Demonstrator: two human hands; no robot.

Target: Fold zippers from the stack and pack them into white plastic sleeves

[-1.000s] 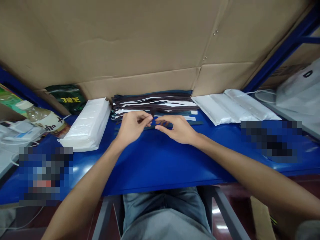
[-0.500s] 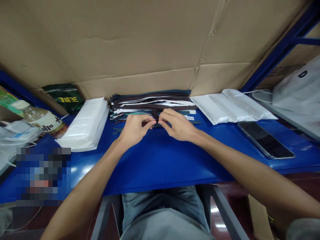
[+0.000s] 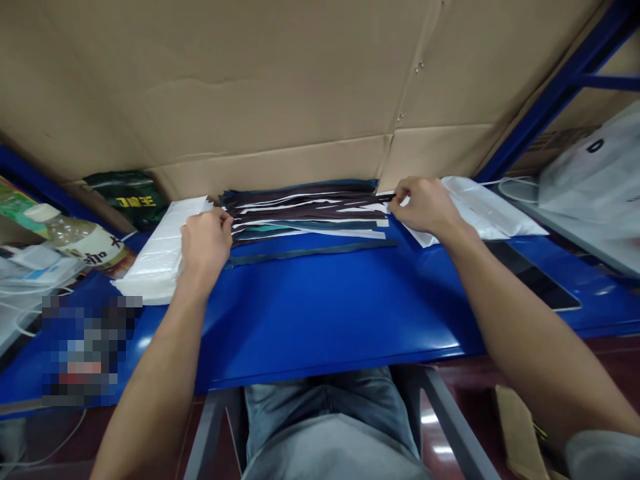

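Spanning the blue table (image 3: pixel 320 313), backed by a cardboard wall (image 3: pixel 280 87). Lying against that wall, a pile of long strips (image 3: pixel 305 213), dark, white and teal, long axis running left to right, ends pointing toward either hand. Flanking the pile, a white packet stack (image 3: pixel 160 257) on the left and flat white bags (image 3: pixel 480 210) on the right. Lying apart just in front of the pile, one dark strip (image 3: pixel 310 252), same left-right axis, somewhat nearer the left hand. Pinching the pile's left end, the left hand (image 3: pixel 203 243), fingers curled closed. Pinching a dark strip's right end, the right hand (image 3: pixel 425 203), fingertips closed.
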